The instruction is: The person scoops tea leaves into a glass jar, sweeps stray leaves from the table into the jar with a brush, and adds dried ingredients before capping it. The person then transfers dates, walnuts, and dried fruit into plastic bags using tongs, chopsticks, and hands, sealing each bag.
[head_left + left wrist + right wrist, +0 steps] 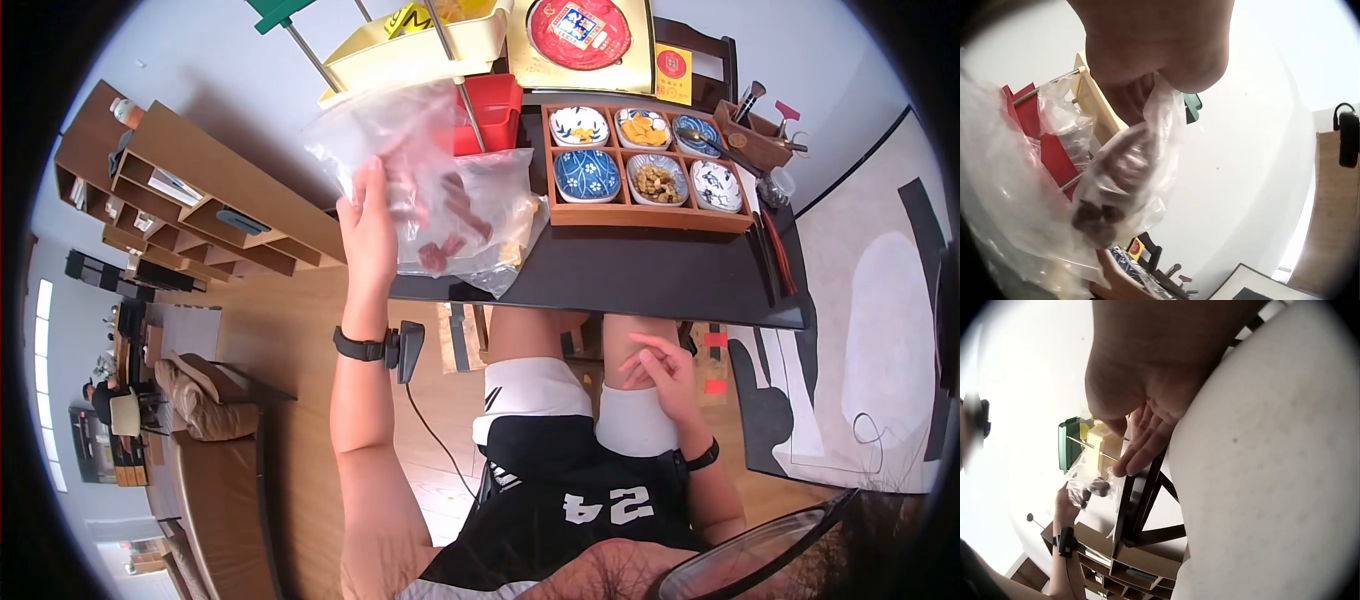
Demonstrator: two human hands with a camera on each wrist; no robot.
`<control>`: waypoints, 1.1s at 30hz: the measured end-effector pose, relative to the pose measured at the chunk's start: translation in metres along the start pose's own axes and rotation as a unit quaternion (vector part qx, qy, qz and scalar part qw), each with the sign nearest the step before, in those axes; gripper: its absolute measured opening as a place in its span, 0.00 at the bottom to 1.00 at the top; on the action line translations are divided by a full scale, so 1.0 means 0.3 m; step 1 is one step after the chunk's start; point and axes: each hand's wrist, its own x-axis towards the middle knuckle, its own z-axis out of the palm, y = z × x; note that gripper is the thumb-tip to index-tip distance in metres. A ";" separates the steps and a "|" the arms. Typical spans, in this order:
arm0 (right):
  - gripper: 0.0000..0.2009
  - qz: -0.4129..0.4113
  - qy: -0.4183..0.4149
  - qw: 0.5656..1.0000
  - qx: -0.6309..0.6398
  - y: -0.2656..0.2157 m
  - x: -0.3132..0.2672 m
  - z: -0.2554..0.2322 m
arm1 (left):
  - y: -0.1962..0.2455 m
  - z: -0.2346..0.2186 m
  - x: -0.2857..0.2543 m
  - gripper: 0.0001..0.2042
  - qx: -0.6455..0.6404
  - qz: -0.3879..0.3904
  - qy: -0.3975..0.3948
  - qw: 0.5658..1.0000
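Note:
My left hand [370, 235] pinches a clear plastic bag [425, 120] above the table's left part. Dark reddish-brown pieces [1125, 165] show through the plastic in the left wrist view. Another clear bag [510, 190], with yellowish contents at its right side, lies beside or beneath the held one; where one ends and the other begins I cannot tell. My right hand [665, 375] is over my thigh below the table edge, holding nothing, its fingers loosely bent; the right wrist view shows the same hand [1147, 419].
A wooden tray [650, 218] with six small patterned bowls stands on the dark table [620, 270]. Behind the bags are a red bin [505, 105] and a cream bin [390, 50] on a metal-rod rack. Red and dark sticks [778, 250] lie at the table's right end.

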 end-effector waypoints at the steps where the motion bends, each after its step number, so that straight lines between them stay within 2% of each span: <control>1: 0.16 0.001 -0.005 1.000 0.000 0.000 -0.001 -0.005 | 0.018 0.020 0.007 0.19 0.000 0.007 0.009 1.000; 2: 0.16 0.001 -0.011 1.000 -0.001 -0.002 0.000 -0.008 | 0.028 0.032 0.015 0.20 0.000 0.015 0.019 1.000; 3: 0.16 0.000 -0.010 1.000 -0.002 -0.003 0.001 -0.006 | 0.023 0.035 0.022 0.22 0.004 0.010 -0.025 1.000; 4: 0.16 0.002 -0.016 1.000 0.005 -0.004 0.003 0.002 | 0.025 0.041 0.030 0.22 0.003 0.012 -0.026 1.000; 6: 0.16 0.003 -0.020 1.000 0.012 0.001 0.008 0.013 | 0.032 0.056 0.044 0.24 -0.022 0.007 0.004 1.000; 7: 0.16 0.005 -0.027 1.000 0.012 0.009 0.012 0.019 | 0.046 0.056 0.048 0.25 -0.028 0.037 0.040 0.998; 8: 0.16 0.007 -0.034 0.999 0.012 0.017 0.016 0.028 | 0.046 0.058 0.047 0.25 -0.027 0.038 0.038 0.998; 11: 0.16 0.024 -0.040 0.999 0.025 0.023 0.024 0.053 | 0.051 0.087 0.019 0.27 0.041 0.004 -0.043 0.998; 12: 0.16 0.024 -0.039 0.999 0.024 0.022 0.026 0.054 | 0.052 0.079 0.023 0.27 0.040 0.004 -0.043 0.998; 14: 0.16 0.020 -0.046 0.998 0.026 0.025 0.029 0.059 | 0.055 0.048 0.032 0.27 0.064 0.079 0.030 0.994; 15: 0.16 0.020 -0.046 0.998 0.029 0.027 0.027 0.061 | 0.056 0.043 0.029 0.27 0.067 0.078 0.029 0.994; 18: 0.16 0.011 -0.043 0.999 0.022 0.019 0.024 0.040 | 0.052 0.041 0.010 0.27 0.150 0.008 -0.014 0.989; 20: 0.15 0.006 -0.032 0.999 0.030 0.021 0.016 0.028 | 0.043 0.021 0.015 0.27 0.135 0.002 -0.037 0.990; 22: 0.15 0.004 -0.025 0.999 0.027 0.024 0.007 0.014 | 0.045 0.018 0.017 0.27 0.062 0.014 0.000 0.998; 24: 0.15 0.000 -0.022 1.000 0.020 0.020 0.004 0.001 | 0.027 0.023 0.036 0.27 0.020 0.009 -0.004 1.000; 26: 0.15 -0.002 -0.014 1.000 0.002 0.016 -0.002 -0.004 | 0.002 0.036 0.055 0.26 -0.064 0.054 0.019 0.996; 29: 0.15 -0.008 -0.015 1.000 0.010 0.012 -0.005 -0.004 | -0.024 0.066 0.069 0.26 -0.127 0.047 0.026 0.990; 33: 0.15 -0.007 -0.012 1.000 0.019 0.023 0.004 0.018 | -0.008 0.139 0.055 0.26 -0.102 0.053 0.018 0.993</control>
